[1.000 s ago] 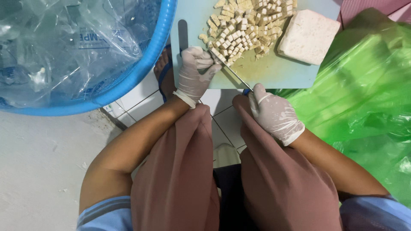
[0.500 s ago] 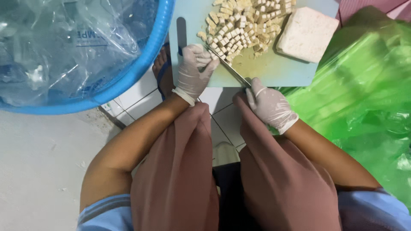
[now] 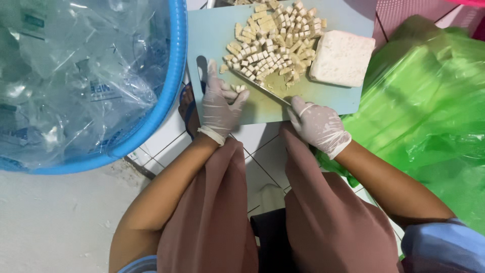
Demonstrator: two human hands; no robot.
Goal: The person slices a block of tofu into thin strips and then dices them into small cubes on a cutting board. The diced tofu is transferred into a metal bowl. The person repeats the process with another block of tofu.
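Note:
My right hand point(image 3: 319, 124), in a white glove, grips a knife point(image 3: 262, 88) whose blade lies across a pale blue cutting board point(image 3: 262, 108). The blade edge rests against a heap of small pale cubes point(image 3: 275, 43). My left hand point(image 3: 220, 103), also gloved, lies on the board's left part and pinches a few cubes point(image 3: 238, 89) between thumb and fingers beside the blade. A whole pale block point(image 3: 342, 58) sits on the board's right end.
A big blue tub point(image 3: 169, 96) full of clear plastic bags stands at the left. Green plastic sheeting point(image 3: 434, 101) covers the right side. My knees in brown cloth are below the board, over white floor tiles point(image 3: 257, 162). A dark sandal point(image 3: 188, 108) shows beside the tub.
The view has dropped so the board sits lower in frame. The knife has pushed the cut cubes toward the heap, and my left hand now holds a few cubes.

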